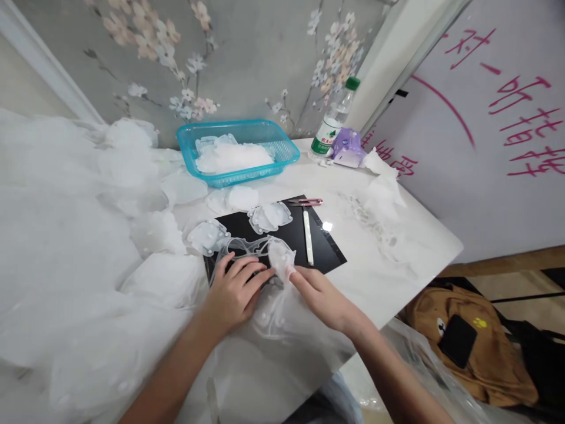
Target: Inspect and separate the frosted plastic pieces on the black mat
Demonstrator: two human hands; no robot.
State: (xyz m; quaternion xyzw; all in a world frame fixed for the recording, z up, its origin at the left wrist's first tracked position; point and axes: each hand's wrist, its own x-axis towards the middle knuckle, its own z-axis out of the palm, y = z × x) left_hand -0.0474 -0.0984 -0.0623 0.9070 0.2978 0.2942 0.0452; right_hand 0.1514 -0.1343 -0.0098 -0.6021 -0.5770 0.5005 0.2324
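Observation:
My right hand (318, 294) pinches a thin, translucent white piece (281, 258) between thumb and fingers, above the front of a black mat (238, 222). My left hand (238, 288) lies to its left, fingers stretched and a little apart. Its fingertips rest near the clear, stringy edging (247, 246) joined to that piece. More of the same filmy material (269, 309) hangs below, between both hands. On the mat's far side sit two small translucent white pieces with wavy edges, one at left (208, 237) and one in the middle (270, 217).
Thread snips (305, 202) and a pale-handled tool (308, 238) lie on the mat's right. A blue basket (238, 178) holds white pieces. Behind stand a bottle (331, 126) and a purple packet (348, 147). White filmy material (66, 235) heaps at left; scraps (375, 221) lie right.

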